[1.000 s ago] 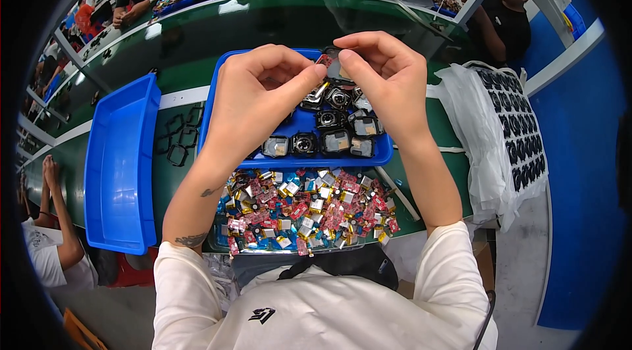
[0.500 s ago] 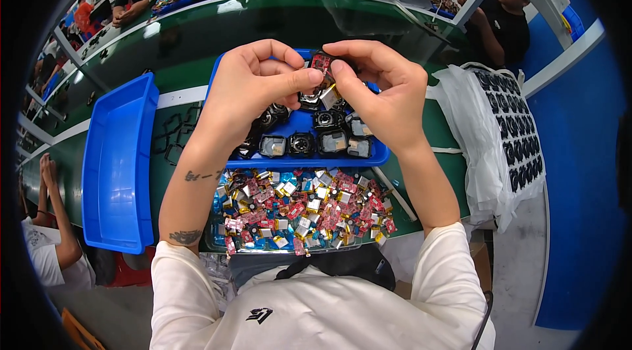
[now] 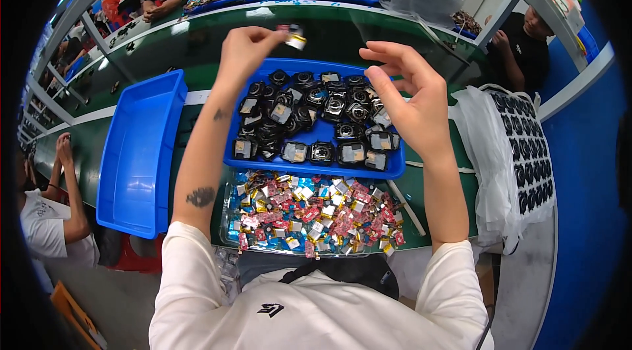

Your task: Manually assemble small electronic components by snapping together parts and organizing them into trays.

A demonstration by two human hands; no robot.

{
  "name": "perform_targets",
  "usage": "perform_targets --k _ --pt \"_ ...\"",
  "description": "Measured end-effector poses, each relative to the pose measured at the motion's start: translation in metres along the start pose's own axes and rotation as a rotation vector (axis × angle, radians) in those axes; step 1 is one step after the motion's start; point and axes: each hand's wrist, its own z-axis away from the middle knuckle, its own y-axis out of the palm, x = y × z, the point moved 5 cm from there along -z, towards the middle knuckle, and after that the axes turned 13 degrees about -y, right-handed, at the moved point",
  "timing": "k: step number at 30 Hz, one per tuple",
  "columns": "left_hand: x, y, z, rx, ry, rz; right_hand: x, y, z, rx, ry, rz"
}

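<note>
My left hand [image 3: 247, 49] pinches a small red circuit board with a silver battery [image 3: 293, 38] hanging from it, held above the far side of the bench. My right hand [image 3: 415, 97] is open, fingers apart, over the right end of a blue tray [image 3: 289, 166]. Black watch cases [image 3: 334, 105] lie in that tray, some turned to show grey insides. Nearer my body, a shallow clear tray [image 3: 227, 235] carries a heap of red circuit boards with silver batteries [image 3: 309, 215].
A bare-bottomed blue bin [image 3: 139, 159] stands on the left. On the right, white sheeting [image 3: 484, 152] lies beside rows of black parts [image 3: 523, 146]. A thin pale strip [image 3: 408, 208] borders the clear tray. Co-workers sit across the green bench [image 3: 197, 41] and at both sides.
My hands have separated. The left has moved up and left with the circuit board and battery; the right has moved slightly right and opened. The view has shifted, uncovering more watch cases.
</note>
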Motion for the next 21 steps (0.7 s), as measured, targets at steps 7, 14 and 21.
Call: perform_targets --k 7,14,21 --pt "0.123 -0.008 -0.108 -0.127 -0.391 -0.411 0.004 -0.008 -0.003 0.017 -0.037 0.025" --pt "0.137 0.016 -0.114 0.211 -0.607 -0.296 0.003 -0.012 -0.005 0.085 -0.105 0.126" --pt "0.016 0.010 -0.019 0.056 0.215 -0.369 -0.003 -0.008 -0.001 0.185 -0.070 0.164"
